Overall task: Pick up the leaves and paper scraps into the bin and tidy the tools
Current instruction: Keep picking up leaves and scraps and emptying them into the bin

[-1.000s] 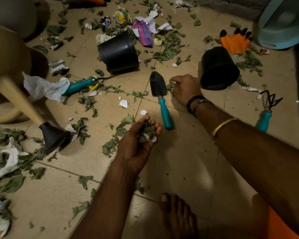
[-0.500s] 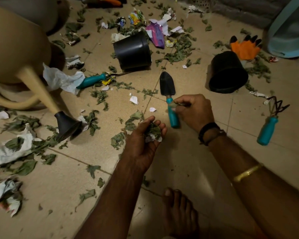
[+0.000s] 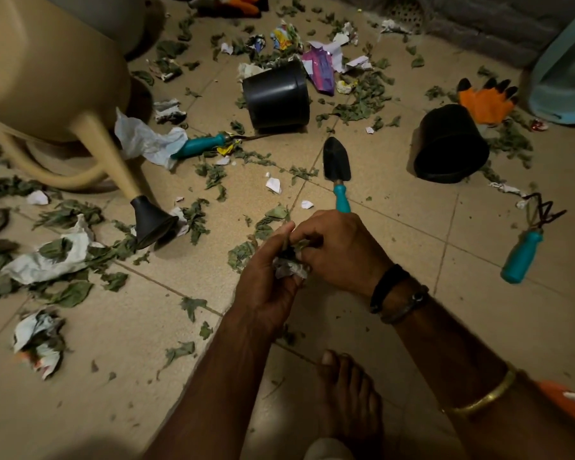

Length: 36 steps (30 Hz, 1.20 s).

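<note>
Tiled floor (image 3: 412,267) is filling my feed, and litter is lying over nearly all of it. The can (image 3: 47,78) is taking up the upper left, its spout pointing down toward the middle. A teal tub (image 3: 565,78) is showing at the top right edge. I am judging that to be the bin, though I cannot tell what is in it. A pot (image 3: 276,97) is lying tipped beyond the trowel, and a second pot (image 3: 450,144) is lying well apart to its right, beside an orange glove (image 3: 487,101).

Both arms are reaching in from the bottom and meeting mid-frame above a bare foot (image 3: 346,403). The left hand (image 3: 266,287) is curling around a wad (image 3: 291,265) of leaf and paper. The right hand (image 3: 339,250) is touching it, fingertips pinching more bits into the wad.

Three tools are lying untouched: the trowel (image 3: 336,164) just beyond the hands, the rake (image 3: 525,247) off to the right, and a third tool (image 3: 201,146) half under crumpled paper (image 3: 146,141) near the can. Leaves (image 3: 365,97) are lying thickest by the first pot and along the left edge.

I am reading this as early going. One handful is gathered but not yet binned. Most of the scraps and all of the tool tidying are waiting.
</note>
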### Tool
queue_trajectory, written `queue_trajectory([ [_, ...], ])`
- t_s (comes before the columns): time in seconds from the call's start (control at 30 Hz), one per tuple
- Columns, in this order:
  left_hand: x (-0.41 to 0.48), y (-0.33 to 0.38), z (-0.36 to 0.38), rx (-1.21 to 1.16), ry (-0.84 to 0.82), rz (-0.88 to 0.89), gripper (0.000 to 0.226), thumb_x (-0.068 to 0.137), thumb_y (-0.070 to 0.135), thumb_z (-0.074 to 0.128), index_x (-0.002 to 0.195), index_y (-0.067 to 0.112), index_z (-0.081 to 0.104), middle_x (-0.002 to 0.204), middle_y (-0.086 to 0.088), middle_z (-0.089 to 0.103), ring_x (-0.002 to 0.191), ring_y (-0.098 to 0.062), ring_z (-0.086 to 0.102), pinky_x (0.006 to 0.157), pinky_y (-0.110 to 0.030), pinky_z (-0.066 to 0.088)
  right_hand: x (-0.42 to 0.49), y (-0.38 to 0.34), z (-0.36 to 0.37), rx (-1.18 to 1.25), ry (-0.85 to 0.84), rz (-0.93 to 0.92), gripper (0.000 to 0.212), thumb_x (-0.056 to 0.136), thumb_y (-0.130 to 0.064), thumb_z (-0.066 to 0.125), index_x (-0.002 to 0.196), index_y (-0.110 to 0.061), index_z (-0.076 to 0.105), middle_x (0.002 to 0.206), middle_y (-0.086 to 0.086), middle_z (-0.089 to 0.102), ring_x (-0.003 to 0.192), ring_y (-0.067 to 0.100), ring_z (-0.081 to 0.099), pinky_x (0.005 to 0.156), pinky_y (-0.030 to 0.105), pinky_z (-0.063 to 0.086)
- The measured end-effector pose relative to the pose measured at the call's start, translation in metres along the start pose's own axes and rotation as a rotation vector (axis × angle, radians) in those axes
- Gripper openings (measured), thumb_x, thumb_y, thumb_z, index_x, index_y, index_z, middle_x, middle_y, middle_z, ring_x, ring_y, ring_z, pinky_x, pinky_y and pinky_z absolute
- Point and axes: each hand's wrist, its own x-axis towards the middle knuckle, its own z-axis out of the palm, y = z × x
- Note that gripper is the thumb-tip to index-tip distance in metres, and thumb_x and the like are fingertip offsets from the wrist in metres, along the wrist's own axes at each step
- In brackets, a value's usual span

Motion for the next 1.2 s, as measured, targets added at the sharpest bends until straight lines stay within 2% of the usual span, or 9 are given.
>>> queue_trajectory([
  [0.13,-0.007,0.012,-0.012,-0.174,-0.008,0.001,0.033,0.095,0.003,0.053,0.127,-0.001,0.060,0.100,-0.020,0.068,0.085,-0.026,0.068,0.085,-0.036,0.059,0.008,0.019,-0.013,0.205,0.122,0.115,0.031,0.084,0.003,0.066,0.102,-0.019,0.076,0.098,-0.014,0.070,0.084,-0.005,0.063,0.080,0.015,0.055],
  [0.27,-0.013,0.026,-0.022,-0.221,-0.002,0.023,0.030,0.094,0.002,0.054,0.123,0.001,0.060,0.099,-0.018,0.067,0.090,-0.026,0.066,0.088,-0.036,0.058,0.032,0.042,0.003,0.042,0.145,0.273,0.044,0.086,0.008,0.056,0.120,-0.017,0.071,0.120,-0.001,0.070,0.112,0.008,0.061,0.097,0.012,0.041],
  [0.4,-0.020,0.032,-0.029,-0.227,0.021,0.034,0.030,0.096,0.003,0.053,0.125,0.002,0.060,0.099,-0.017,0.067,0.091,-0.026,0.066,0.090,-0.038,0.057,0.050,0.046,0.033,-0.209,-0.047,0.198,0.056,0.090,0.002,0.055,0.144,-0.013,0.052,0.147,0.011,0.048,0.135,0.028,0.043,0.112,0.036,0.036],
  [0.53,-0.027,0.035,-0.039,-0.219,0.043,0.050,0.027,0.095,0.004,0.055,0.122,0.003,0.062,0.098,-0.016,0.068,0.088,-0.026,0.068,0.081,-0.034,0.061,0.042,0.044,0.057,-0.386,-0.114,0.034,0.046,0.089,-0.005,0.062,0.134,-0.014,0.059,0.134,0.010,0.053,0.120,0.029,0.048,0.101,0.042,0.047],
  [0.63,-0.032,0.038,-0.044,-0.232,0.070,0.061,0.029,0.095,0.004,0.055,0.123,0.003,0.061,0.094,-0.016,0.068,0.083,-0.025,0.068,0.080,-0.034,0.061,0.044,0.040,0.056,-0.114,0.033,0.024,0.037,0.086,0.000,0.062,0.121,-0.011,0.069,0.116,0.012,0.065,0.107,0.028,0.060,0.094,0.043,0.053],
  [0.7,-0.034,0.042,-0.048,-0.251,0.083,0.080,0.030,0.096,0.003,0.053,0.126,0.002,0.060,0.094,-0.017,0.066,0.084,-0.026,0.067,0.079,-0.035,0.061,0.052,0.036,0.048,-0.052,0.108,0.146,0.047,0.085,0.004,0.057,0.127,-0.015,0.066,0.122,0.010,0.064,0.111,0.024,0.060,0.095,0.034,0.051],
  [0.87,-0.036,0.052,-0.054,-0.303,0.076,0.106,0.032,0.097,0.001,0.052,0.129,0.000,0.058,0.095,-0.019,0.063,0.084,-0.026,0.067,0.075,-0.035,0.062,0.061,0.021,0.051,-0.441,-0.359,0.037,0.083,0.086,-0.010,0.067,0.153,-0.038,0.029,0.147,0.008,0.039,0.130,0.033,0.041,0.102,0.045,0.046],
  [1.03,-0.036,0.056,-0.054,-0.309,0.050,0.122,0.025,0.098,0.001,0.052,0.121,0.001,0.062,0.092,-0.017,0.065,0.079,-0.024,0.068,0.086,-0.037,0.058,0.046,0.024,0.059,-0.522,-0.212,-0.203,0.034,0.099,-0.026,0.054,0.131,-0.032,0.061,0.120,0.009,0.058,0.108,0.030,0.054,0.085,0.040,0.051],
  [1.2,-0.035,0.051,-0.058,-0.280,0.067,0.106,0.027,0.098,0.001,0.052,0.124,0.000,0.060,0.096,-0.017,0.064,0.086,-0.026,0.067,0.089,-0.039,0.057,0.033,0.039,0.058,-0.509,-0.101,-0.144,0.015,0.096,-0.019,0.059,0.091,-0.017,0.073,0.089,0.006,0.065,0.082,0.024,0.064,0.071,0.039,0.056],
])
